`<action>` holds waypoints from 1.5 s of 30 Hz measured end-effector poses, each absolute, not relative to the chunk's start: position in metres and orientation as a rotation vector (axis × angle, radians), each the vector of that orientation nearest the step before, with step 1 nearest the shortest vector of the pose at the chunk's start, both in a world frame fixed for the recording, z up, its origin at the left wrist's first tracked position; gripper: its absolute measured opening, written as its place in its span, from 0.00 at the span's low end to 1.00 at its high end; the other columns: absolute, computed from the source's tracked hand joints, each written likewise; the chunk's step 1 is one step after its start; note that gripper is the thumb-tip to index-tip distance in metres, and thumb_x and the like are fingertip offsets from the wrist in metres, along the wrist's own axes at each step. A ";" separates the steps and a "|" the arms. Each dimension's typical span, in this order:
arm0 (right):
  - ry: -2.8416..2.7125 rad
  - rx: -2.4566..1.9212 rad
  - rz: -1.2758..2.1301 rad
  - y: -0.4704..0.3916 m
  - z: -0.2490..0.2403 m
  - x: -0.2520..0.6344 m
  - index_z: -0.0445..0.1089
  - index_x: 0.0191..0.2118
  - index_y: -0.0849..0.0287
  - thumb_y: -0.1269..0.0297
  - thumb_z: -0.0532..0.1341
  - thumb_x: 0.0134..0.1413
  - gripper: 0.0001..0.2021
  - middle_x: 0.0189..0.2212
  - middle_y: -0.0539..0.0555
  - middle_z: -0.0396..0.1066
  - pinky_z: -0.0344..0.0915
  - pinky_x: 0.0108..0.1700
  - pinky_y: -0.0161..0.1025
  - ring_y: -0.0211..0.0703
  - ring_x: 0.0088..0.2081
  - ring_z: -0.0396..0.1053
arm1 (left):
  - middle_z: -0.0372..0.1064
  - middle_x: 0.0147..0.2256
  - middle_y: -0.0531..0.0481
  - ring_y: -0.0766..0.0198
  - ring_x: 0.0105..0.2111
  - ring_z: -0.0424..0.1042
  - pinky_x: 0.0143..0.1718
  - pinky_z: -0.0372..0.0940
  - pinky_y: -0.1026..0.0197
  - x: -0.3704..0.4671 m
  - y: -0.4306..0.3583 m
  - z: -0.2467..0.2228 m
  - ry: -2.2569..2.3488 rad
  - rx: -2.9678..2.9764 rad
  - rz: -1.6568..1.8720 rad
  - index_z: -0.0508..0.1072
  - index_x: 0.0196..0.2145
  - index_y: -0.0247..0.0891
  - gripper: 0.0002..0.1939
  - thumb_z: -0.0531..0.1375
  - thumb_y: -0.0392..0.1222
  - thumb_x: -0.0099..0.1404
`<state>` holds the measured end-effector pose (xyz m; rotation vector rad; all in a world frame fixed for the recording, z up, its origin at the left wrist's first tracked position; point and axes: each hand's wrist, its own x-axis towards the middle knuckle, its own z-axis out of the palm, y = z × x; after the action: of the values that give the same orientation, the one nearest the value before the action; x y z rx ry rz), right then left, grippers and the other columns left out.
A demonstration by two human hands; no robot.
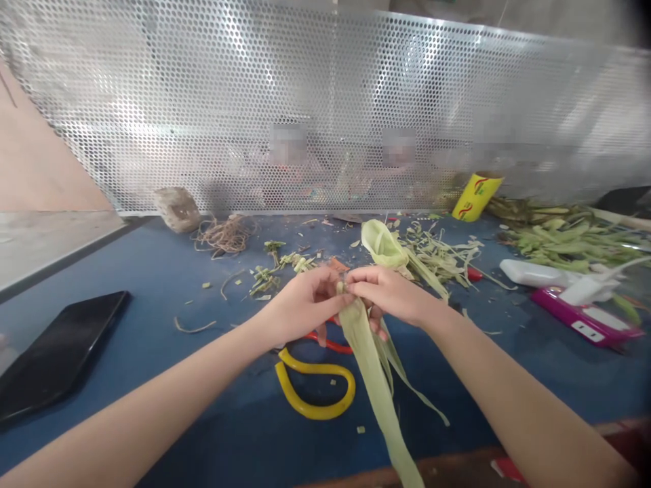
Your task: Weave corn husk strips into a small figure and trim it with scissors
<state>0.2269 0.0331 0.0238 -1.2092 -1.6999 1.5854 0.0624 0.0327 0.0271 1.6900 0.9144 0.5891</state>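
My left hand and my right hand meet over the middle of the blue table, fingertips pinched together at the upper end of pale green corn husk strips. Below my fingers the long strips hang down toward the table's front edge. Scissors with yellow handles lie under and in front of my left hand, and a red handle shows partly behind its fingers. Just beyond my right hand sits a wide, curled husk. Small knotted green pieces rest beyond my left hand.
A black phone lies at left. Tangled twine and a rough block stand before the perforated metal screen. Shredded husks, a yellow tube, a purple power strip and a green husk pile occupy the right.
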 end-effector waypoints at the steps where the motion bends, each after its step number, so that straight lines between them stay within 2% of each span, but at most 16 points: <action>1: -1.692 -1.186 1.606 0.033 0.023 0.227 0.63 0.27 0.58 0.66 0.51 0.52 0.07 0.15 0.45 0.64 0.58 0.11 0.27 0.32 0.12 0.62 | 0.63 0.22 0.56 0.69 0.19 0.66 0.13 0.64 0.69 0.061 0.032 0.027 0.890 1.706 0.580 0.61 0.32 0.38 0.07 0.54 0.43 0.59; 4: -1.654 -1.140 1.598 0.033 0.021 0.226 0.64 0.27 0.57 0.63 0.52 0.51 0.07 0.14 0.44 0.63 0.58 0.11 0.28 0.32 0.12 0.61 | 0.63 0.23 0.57 0.70 0.17 0.65 0.14 0.64 0.68 0.057 0.031 0.030 0.880 1.757 0.589 0.61 0.33 0.39 0.06 0.52 0.44 0.60; 11: -1.583 -1.103 1.356 0.032 0.008 0.214 0.63 0.20 0.60 0.71 0.54 0.44 0.06 0.11 0.43 0.56 0.52 0.14 0.26 0.28 0.12 0.56 | 0.59 0.21 0.59 0.73 0.15 0.63 0.16 0.63 0.69 0.051 0.019 0.031 1.022 1.875 0.697 0.61 0.28 0.39 0.06 0.52 0.42 0.61; 15: -1.474 -1.084 1.374 0.033 0.004 0.209 0.60 0.20 0.60 0.67 0.55 0.47 0.09 0.11 0.42 0.54 0.50 0.13 0.26 0.27 0.12 0.53 | 0.60 0.22 0.57 0.75 0.17 0.62 0.18 0.61 0.72 0.051 0.012 0.026 1.141 2.042 0.914 0.63 0.26 0.38 0.06 0.53 0.40 0.60; 19: -1.529 -1.035 1.418 0.032 0.008 0.210 0.62 0.24 0.59 0.60 0.56 0.51 0.10 0.14 0.43 0.60 0.55 0.16 0.27 0.28 0.14 0.58 | 0.64 0.25 0.57 0.74 0.18 0.64 0.19 0.63 0.72 0.048 0.015 0.022 1.137 1.946 0.983 0.64 0.28 0.38 0.05 0.55 0.40 0.59; 24: -1.597 -0.993 1.399 0.029 0.010 0.210 0.62 0.27 0.59 0.58 0.57 0.51 0.10 0.18 0.46 0.64 0.63 0.20 0.31 0.32 0.17 0.63 | 0.69 0.29 0.52 0.64 0.30 0.71 0.25 0.68 0.67 0.044 0.021 0.019 0.999 1.734 0.951 0.65 0.32 0.36 0.09 0.61 0.38 0.53; 28: -1.631 -0.989 1.384 0.029 0.009 0.211 0.63 0.29 0.59 0.59 0.60 0.48 0.09 0.21 0.47 0.66 0.65 0.23 0.32 0.32 0.19 0.65 | 0.68 0.27 0.53 0.68 0.26 0.70 0.24 0.68 0.69 0.044 0.018 0.021 1.167 1.797 1.069 0.67 0.31 0.36 0.08 0.62 0.37 0.52; 31: -1.516 -1.006 1.388 0.032 0.008 0.213 0.63 0.28 0.60 0.60 0.61 0.47 0.09 0.21 0.47 0.66 0.65 0.20 0.31 0.33 0.20 0.65 | 0.67 0.25 0.54 0.69 0.24 0.69 0.22 0.67 0.70 0.044 0.011 0.023 1.242 1.960 1.181 0.69 0.29 0.37 0.05 0.62 0.37 0.52; 35: -1.298 -1.066 1.336 0.042 0.008 0.220 0.63 0.26 0.61 0.62 0.61 0.46 0.09 0.19 0.47 0.65 0.62 0.16 0.29 0.32 0.18 0.63 | 0.70 0.27 0.52 0.68 0.26 0.70 0.27 0.68 0.67 0.042 0.001 0.023 1.120 2.124 1.303 0.70 0.28 0.38 0.03 0.61 0.34 0.54; 38: -1.166 -1.111 1.262 0.053 0.009 0.231 0.63 0.25 0.61 0.63 0.62 0.44 0.08 0.17 0.47 0.64 0.60 0.15 0.29 0.31 0.17 0.62 | 0.72 0.28 0.52 0.64 0.27 0.72 0.28 0.69 0.63 0.043 -0.010 0.032 0.944 2.140 1.360 0.70 0.28 0.40 0.06 0.62 0.32 0.52; 42: -1.032 -1.128 1.114 0.072 0.009 0.259 0.63 0.24 0.61 0.62 0.63 0.43 0.09 0.16 0.47 0.63 0.60 0.15 0.28 0.31 0.17 0.62 | 0.72 0.26 0.57 0.65 0.28 0.72 0.25 0.69 0.65 0.041 -0.027 0.055 0.628 2.098 1.286 0.70 0.30 0.46 0.14 0.62 0.26 0.50; 45: -0.898 -1.153 0.956 0.086 0.009 0.291 0.61 0.22 0.60 0.61 0.64 0.42 0.11 0.14 0.46 0.61 0.61 0.16 0.29 0.30 0.16 0.60 | 0.70 0.22 0.59 0.64 0.26 0.72 0.24 0.68 0.63 0.010 -0.020 0.049 0.675 1.897 1.317 0.72 0.26 0.48 0.13 0.66 0.30 0.46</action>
<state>0.2908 0.0860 0.0089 -1.1529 -0.8982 0.9562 0.0101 -0.0203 0.0487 1.8970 0.6750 1.3171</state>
